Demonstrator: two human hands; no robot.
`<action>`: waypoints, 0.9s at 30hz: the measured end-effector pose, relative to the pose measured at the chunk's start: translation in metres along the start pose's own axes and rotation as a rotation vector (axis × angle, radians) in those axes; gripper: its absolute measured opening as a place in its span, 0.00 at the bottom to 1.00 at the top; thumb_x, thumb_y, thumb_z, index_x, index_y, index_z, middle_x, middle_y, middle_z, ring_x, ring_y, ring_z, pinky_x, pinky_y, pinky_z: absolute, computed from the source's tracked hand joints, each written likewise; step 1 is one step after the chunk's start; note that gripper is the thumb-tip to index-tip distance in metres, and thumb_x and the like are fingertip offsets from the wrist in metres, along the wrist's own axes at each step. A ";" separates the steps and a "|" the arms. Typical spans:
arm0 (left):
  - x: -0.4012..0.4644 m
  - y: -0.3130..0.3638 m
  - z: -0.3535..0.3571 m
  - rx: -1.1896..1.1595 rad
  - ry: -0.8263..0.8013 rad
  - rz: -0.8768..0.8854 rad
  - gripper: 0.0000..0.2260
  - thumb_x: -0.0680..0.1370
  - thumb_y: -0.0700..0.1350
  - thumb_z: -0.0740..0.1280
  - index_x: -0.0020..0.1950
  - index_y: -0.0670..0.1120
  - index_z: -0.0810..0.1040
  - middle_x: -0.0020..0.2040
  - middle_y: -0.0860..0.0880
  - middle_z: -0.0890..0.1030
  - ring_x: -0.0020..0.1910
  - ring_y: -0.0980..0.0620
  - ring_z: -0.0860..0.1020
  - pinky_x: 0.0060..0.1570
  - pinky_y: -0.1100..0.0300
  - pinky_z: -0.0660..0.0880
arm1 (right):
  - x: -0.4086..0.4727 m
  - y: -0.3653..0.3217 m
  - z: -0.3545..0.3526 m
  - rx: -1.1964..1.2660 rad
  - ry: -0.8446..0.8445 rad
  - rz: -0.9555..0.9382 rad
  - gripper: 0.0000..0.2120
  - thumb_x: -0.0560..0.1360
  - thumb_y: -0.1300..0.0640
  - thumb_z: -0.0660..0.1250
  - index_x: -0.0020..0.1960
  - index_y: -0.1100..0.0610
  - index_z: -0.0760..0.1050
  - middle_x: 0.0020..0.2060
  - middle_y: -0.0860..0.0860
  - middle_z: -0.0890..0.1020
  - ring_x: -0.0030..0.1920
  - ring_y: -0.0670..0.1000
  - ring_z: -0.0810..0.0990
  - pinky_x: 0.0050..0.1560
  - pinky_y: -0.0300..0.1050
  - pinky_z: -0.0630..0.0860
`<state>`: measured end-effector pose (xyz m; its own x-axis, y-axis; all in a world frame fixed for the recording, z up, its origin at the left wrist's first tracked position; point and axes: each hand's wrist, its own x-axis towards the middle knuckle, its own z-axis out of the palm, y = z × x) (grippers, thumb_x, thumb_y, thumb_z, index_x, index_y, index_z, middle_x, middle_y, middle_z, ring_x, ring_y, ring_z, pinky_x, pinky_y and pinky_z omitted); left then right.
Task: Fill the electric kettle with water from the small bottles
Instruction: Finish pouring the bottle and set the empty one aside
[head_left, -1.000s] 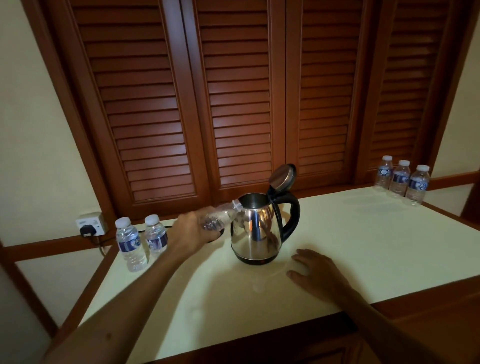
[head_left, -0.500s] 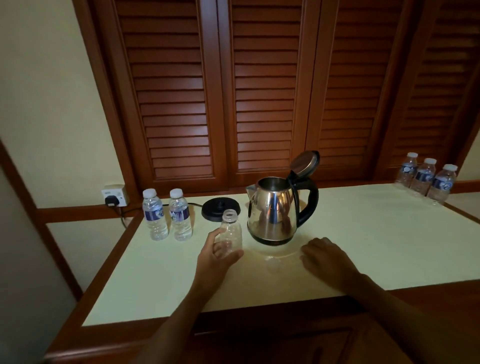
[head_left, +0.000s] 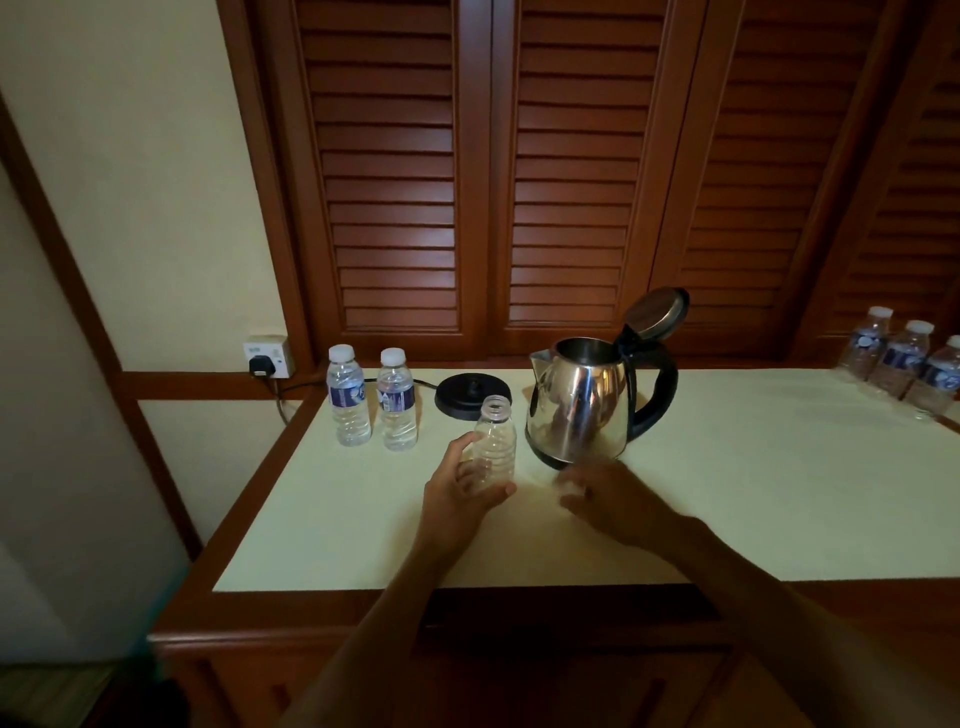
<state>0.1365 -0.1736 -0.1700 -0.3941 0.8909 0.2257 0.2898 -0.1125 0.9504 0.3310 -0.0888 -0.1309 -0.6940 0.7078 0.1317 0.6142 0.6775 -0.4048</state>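
Note:
The steel electric kettle stands on the pale table with its lid flipped up and its black handle to the right. Just left of it, my left hand grips an uncapped, empty-looking small bottle, upright on the table. My right hand is blurred and lies low in front of the kettle, fingers stretched left over a small pale spot, perhaps the cap. Two capped full bottles stand at the back left.
The black kettle base sits behind the held bottle, its cord running to a wall socket. Three more capped bottles stand at the far right edge. Louvred wooden doors close off the back.
A second ago my left hand held the bottle tipped into the kettle; it now stands upright on the table. My right hand has slid left towards the pale spot.

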 end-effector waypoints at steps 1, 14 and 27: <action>0.001 -0.001 0.000 -0.007 0.004 0.009 0.32 0.71 0.42 0.78 0.71 0.52 0.68 0.64 0.51 0.77 0.63 0.50 0.77 0.59 0.60 0.78 | 0.004 -0.009 -0.009 0.091 0.097 -0.060 0.09 0.78 0.56 0.63 0.53 0.59 0.78 0.49 0.53 0.79 0.48 0.50 0.77 0.50 0.45 0.72; 0.006 -0.010 -0.002 -0.100 -0.016 0.037 0.31 0.69 0.40 0.79 0.66 0.59 0.72 0.57 0.50 0.84 0.54 0.53 0.83 0.52 0.60 0.80 | 0.060 -0.088 -0.080 -0.263 -0.005 -0.502 0.17 0.75 0.65 0.65 0.64 0.57 0.76 0.58 0.53 0.78 0.57 0.49 0.75 0.59 0.45 0.72; 0.003 -0.006 -0.002 -0.058 -0.028 0.054 0.30 0.69 0.45 0.78 0.65 0.63 0.70 0.59 0.52 0.82 0.56 0.54 0.82 0.58 0.52 0.79 | 0.076 -0.102 -0.078 -0.606 -0.032 -0.389 0.19 0.79 0.44 0.55 0.43 0.57 0.74 0.38 0.53 0.76 0.36 0.51 0.75 0.36 0.46 0.71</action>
<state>0.1319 -0.1707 -0.1745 -0.3544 0.8948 0.2716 0.2591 -0.1852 0.9479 0.2453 -0.0888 -0.0092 -0.9100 0.3924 0.1336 0.4139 0.8780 0.2405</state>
